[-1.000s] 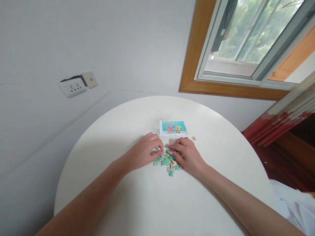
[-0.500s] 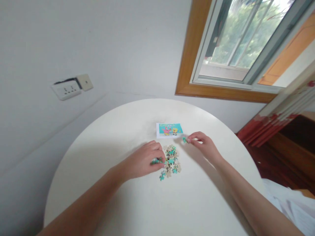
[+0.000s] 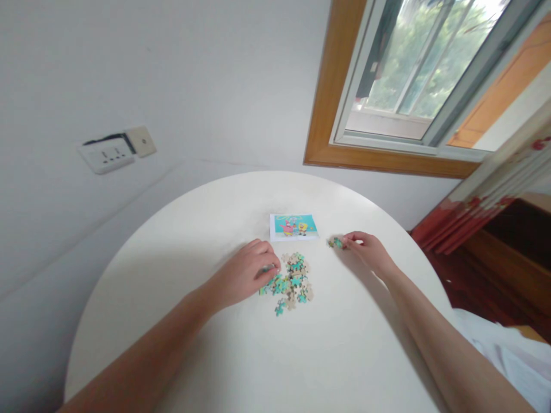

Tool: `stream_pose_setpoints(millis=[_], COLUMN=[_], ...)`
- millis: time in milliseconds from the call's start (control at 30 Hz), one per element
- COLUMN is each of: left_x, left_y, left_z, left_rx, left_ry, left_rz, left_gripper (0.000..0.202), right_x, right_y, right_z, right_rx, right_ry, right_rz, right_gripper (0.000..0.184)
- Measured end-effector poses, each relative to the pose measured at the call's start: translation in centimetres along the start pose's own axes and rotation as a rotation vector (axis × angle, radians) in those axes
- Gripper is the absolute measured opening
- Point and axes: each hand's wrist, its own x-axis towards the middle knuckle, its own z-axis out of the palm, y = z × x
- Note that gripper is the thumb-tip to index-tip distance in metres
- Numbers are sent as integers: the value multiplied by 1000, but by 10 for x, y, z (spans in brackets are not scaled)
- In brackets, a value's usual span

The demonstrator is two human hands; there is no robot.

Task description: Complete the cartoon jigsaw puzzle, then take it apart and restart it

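Right of the loose pile and near the printed card, your right hand [image 3: 371, 253] has thumb and fingers pinched on a small turquoise-green jigsaw piece [image 3: 338, 243], held low at the table's surface. Just beside that piece, on its left, is a small yellowish jigsaw piece [image 3: 330, 244]. Your left hand [image 3: 246, 272] is curled, thumb and forefinger at the left edge of the pile; you have a dark gap between those fingers, and whether a piece is gripped in it cannot be told. Next to that hand lies the loose pile of turquoise, yellow and beige jigsaw pieces [image 3: 297, 281], some overlapping, with one turquoise piece at its near edge. Beyond the pile, flat and apart from both your hands, is the rectangular printed card [image 3: 295, 226] with a white border, showing pink and yellow cartoon figures on blue. All of this rests on your round white table [image 3: 275, 367]. Past its far edge stands a pale wall [image 3: 224, 86] with a white socket plate [image 3: 109, 156] on your left and a brown wooden window frame [image 3: 319, 123] on your right, near a red-and-white curtain [image 3: 456, 221]
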Motion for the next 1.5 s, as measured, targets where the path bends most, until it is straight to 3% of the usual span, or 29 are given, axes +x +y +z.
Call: stream_pose_setpoints(millis=[267, 467, 800, 900, 1067, 1133, 1333, 1500], left_x=[-1, 0, 1, 0, 0, 0, -1, 0], left_y=[-4, -2, -3, -5, -6, -6, -4, 8], left_z=[4, 3, 6, 6, 7, 7, 3, 1], left_rx=[-1, -15, -1, -2, -10, -6, -1, -59], left_ry=[2, 1, -2, 1, 5, 0, -2, 55], left_rz=[11, 21, 26, 26, 31, 32, 19, -26], left_gripper=[19, 20, 23, 24, 24, 23, 22, 18], right_x=[3, -5, -36, -33, -12, -6, -4, -18], right_y=[6, -1, -40, -38, -11, -3, -1, -22], right_z=[2, -1, 29, 30, 15, 10, 7, 17], right_rx=[-141, -108, 395, 311, -97, -164, -34, 239], right_ry=[21, -131, -447, -376, -13, 53, 5, -151], right_rz=[-104, -98, 22, -9, -82, -47, 10, 56], right_gripper=[24, 22, 36, 35, 34, 35, 38, 36])
